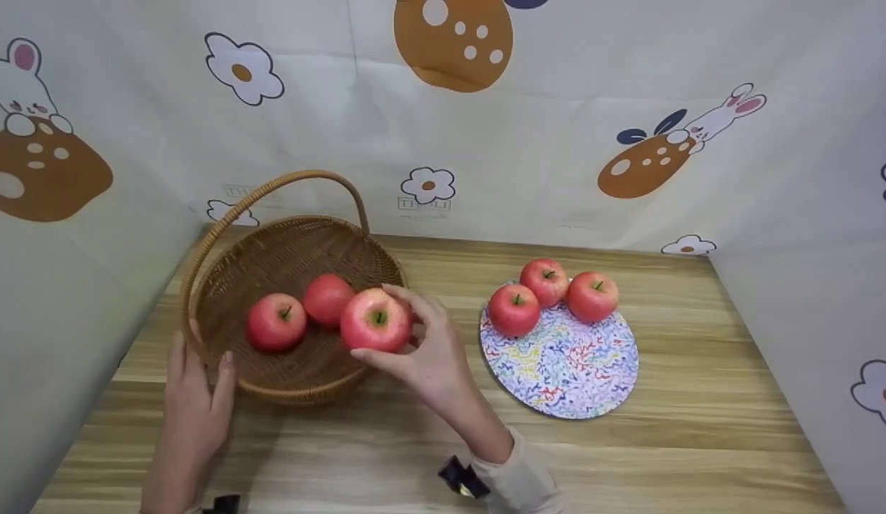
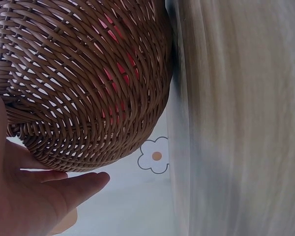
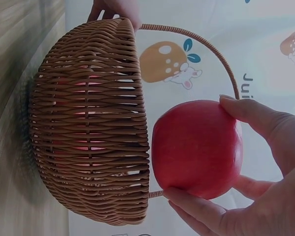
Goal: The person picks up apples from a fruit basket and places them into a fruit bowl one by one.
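A red apple point(image 1: 375, 321) is pinched between the thumb and fingers of my right hand point(image 1: 435, 357), above the right side of the wicker basket point(image 1: 307, 392). The right wrist view shows this apple point(image 3: 196, 150) just beyond the basket's rim, fingertips against its skin. Inside the basket are two more apples, one at left point(image 1: 276, 323) and one partly covered by the held apple point(image 1: 327, 296). My left hand point(image 1: 196, 407) touches the basket's left front side near the handle's base, fingers mostly straight; the left wrist view shows them along the woven wall point(image 2: 88, 88).
Right of the basket lies a round multicoloured plate point(image 1: 557, 378). Three red apples point(image 1: 545, 282) sit together toward its back edge. The basket's handle point(image 1: 271, 187) arches upright over it. Printed cloth walls point(image 1: 528, 143) enclose the wooden table point(image 1: 671, 464) at the back and sides.
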Available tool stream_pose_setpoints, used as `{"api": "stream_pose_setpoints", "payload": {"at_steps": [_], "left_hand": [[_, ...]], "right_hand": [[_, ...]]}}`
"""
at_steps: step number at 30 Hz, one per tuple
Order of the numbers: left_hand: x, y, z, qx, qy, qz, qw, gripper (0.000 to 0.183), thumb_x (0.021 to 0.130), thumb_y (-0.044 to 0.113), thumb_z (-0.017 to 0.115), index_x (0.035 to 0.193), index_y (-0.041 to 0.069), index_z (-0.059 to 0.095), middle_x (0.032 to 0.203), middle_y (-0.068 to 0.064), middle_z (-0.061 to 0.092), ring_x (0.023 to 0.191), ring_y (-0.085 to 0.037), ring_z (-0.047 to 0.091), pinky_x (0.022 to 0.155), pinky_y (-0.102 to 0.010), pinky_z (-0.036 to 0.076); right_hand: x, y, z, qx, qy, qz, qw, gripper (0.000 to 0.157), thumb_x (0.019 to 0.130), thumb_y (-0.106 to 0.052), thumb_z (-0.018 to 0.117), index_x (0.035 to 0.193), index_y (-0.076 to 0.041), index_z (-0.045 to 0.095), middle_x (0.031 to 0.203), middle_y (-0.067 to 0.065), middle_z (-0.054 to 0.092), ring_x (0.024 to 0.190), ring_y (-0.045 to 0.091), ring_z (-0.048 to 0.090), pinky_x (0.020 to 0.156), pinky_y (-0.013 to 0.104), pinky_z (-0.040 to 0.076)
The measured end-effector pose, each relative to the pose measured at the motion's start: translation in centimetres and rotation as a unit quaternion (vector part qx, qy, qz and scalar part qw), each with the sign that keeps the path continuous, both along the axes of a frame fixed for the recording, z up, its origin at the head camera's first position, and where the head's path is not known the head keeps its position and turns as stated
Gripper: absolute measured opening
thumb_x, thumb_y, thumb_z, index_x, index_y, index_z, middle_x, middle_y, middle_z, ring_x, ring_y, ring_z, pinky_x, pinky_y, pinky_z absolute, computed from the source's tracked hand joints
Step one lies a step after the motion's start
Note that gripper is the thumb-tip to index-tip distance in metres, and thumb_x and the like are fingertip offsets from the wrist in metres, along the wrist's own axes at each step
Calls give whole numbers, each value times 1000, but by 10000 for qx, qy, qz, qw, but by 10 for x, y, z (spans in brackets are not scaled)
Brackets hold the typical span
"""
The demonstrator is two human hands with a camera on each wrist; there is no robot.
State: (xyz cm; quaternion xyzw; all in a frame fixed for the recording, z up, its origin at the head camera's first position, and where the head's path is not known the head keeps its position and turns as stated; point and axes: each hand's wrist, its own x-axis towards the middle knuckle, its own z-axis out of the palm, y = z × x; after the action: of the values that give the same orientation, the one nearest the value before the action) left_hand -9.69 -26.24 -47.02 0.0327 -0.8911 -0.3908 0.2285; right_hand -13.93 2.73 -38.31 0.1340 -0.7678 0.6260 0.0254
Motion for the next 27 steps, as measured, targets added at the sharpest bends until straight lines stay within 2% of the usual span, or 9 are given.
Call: {"api": "stream_pose_setpoints", "payload": {"at_steps": [6, 11, 15, 20, 27], "left_hand": [[0, 1, 1, 21, 6, 20, 10000, 65, 109, 15, 49, 165, -5, 23, 167, -26, 23, 153, -46, 26, 123, -68, 27], [0, 1, 1, 4, 15, 10, 10000, 65, 109, 15, 49, 165, -5, 22, 167, -26, 24, 153, -46, 26, 124, -66, 26], [0, 1, 0, 10, 110, -12, 9999, 65, 108, 13, 50, 164, -7, 24, 165, -26, 27, 150, -45, 29, 120, -65, 31], [1, 1, 1, 18, 30, -3, 10000, 64, 108, 14, 49, 164, -8, 24, 164, -26, 27, 149, -46, 31, 116, -69, 34], [0, 1, 3, 23, -159, 49, 9999, 64, 109, 16, 47, 164, -6, 23, 166, -26, 25, 151, -47, 29, 116, -73, 33]], "right_hand": [[0, 3, -1, 39, 22, -114, 9999, 70, 73, -14, 97, 137, -6, 68, 131, 13, 64, 116, 23, 65, 92, 30, 61], [1, 7, -2, 43, 17, -188, 9998, 72, 73, -15, 98, 138, -6, 68, 132, 13, 64, 117, 24, 65, 94, 36, 62], [0, 10, -3, -65, 43, -179, 9998, 70, 74, -13, 97, 137, -4, 68, 132, 15, 64, 115, 24, 65, 91, 35, 62], [0, 13, -5, -137, 10, -206, 9997, 70, 74, -11, 96, 137, -3, 67, 132, 15, 65, 114, 22, 65, 89, 30, 62], [-1, 18, -5, -114, 37, -387, 9992, 70, 73, -11, 97, 137, -3, 68, 130, 18, 66, 109, 25, 65, 85, 36, 64]]}}
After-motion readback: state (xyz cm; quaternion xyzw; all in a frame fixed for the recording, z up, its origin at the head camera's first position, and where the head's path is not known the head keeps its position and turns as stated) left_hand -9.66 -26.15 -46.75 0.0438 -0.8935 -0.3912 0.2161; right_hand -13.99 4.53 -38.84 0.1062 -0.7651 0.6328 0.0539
